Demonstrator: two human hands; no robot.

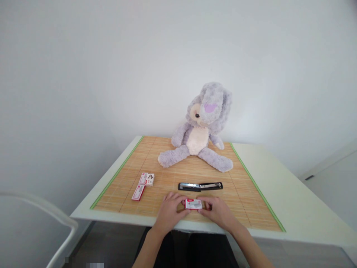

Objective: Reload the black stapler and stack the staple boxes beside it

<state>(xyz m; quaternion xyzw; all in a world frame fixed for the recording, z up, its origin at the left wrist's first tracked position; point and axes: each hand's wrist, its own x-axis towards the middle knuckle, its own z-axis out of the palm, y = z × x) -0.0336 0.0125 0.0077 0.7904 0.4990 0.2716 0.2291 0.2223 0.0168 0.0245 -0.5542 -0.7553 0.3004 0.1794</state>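
Both my hands hold a small red and white staple box (pixel 193 203) just above the near edge of a bamboo mat (pixel 245 197). My left hand (pixel 169 211) pinches its left end, fingers curled. My right hand (pixel 216 211) grips its right end the same way. Just beyond the box lies a black stapler (pixel 200 186), swung open flat with its metal rail showing. Two more staple boxes lie to the left: one (pixel 147 179) open, the other (pixel 138 192) closed.
A grey plush rabbit (pixel 199 130) sits at the back of the mat against the white wall. The mat covers a white table (pixel 295 201). A white chair back (pixel 50 219) curves at lower left. A pale cabinet stands at far right.
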